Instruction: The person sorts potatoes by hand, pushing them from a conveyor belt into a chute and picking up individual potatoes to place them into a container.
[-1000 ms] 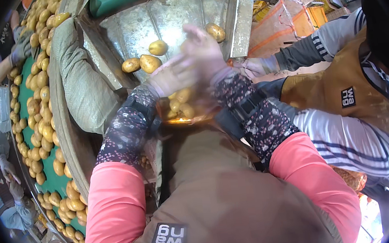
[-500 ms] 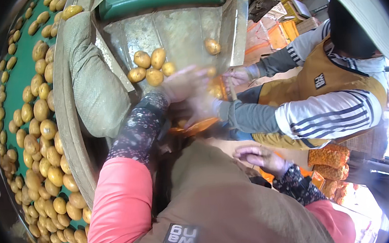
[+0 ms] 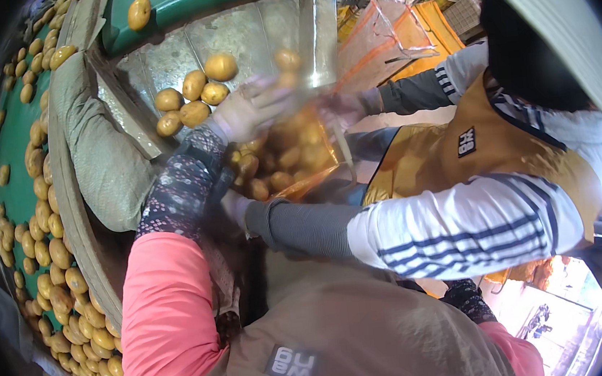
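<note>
My left hand (image 3: 253, 109), fingers stretched out and slightly blurred, lies at the lower lip of the metal chute (image 3: 247, 37). It is right beside several potatoes (image 3: 194, 113) and holds none that I can see. Just below it is an orange mesh bag (image 3: 317, 168) with many potatoes inside. A co-worker's hand (image 3: 340, 109) is at the bag's right edge; the other hand (image 3: 235, 207) is at its near left side, partly hidden. A blurred potato (image 3: 288, 60) is on the chute's right side. Only my right sleeve (image 3: 469, 301) shows, behind the co-worker's arm; that hand is hidden.
A green conveyor belt (image 3: 13, 168) crowded with potatoes runs along the left, behind a wooden rail (image 3: 68, 174) with a padded sack (image 3: 98, 146). Another green belt (image 3: 204, 5) feeds the chute. The co-worker (image 3: 450, 152) leans in from the right. Orange bags (image 3: 431, 34) and crates stand behind.
The co-worker's near arm has reached further left, across my front. My right hand has dropped out of sight. The bag's potatoes show more fully, and another potato appears at the upper belt's end.
</note>
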`<action>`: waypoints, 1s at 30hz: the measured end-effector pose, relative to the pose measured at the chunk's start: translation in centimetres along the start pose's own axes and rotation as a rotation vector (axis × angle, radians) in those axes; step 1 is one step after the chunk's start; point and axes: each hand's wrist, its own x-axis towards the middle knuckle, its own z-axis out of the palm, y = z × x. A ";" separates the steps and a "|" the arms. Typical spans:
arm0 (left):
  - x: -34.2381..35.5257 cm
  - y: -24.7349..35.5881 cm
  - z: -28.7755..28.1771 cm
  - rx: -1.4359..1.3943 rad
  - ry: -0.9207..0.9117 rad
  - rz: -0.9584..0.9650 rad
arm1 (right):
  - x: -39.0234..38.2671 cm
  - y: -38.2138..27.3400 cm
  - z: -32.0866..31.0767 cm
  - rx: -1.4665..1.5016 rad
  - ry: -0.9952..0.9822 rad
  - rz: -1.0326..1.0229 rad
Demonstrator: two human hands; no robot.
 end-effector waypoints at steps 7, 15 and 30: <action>-2.4 -0.2 0.6 0.034 -0.015 -0.007 | -6.9 -10.0 -4.4 -1.439 -0.605 0.100; 0.5 -0.2 1.6 -0.012 -0.045 0.026 | -14.7 -20.1 -14.7 -1.710 -1.043 0.146; 2.6 0.6 2.8 0.151 -0.174 -0.035 | -65.8 -13.3 -34.2 -0.919 1.230 1.585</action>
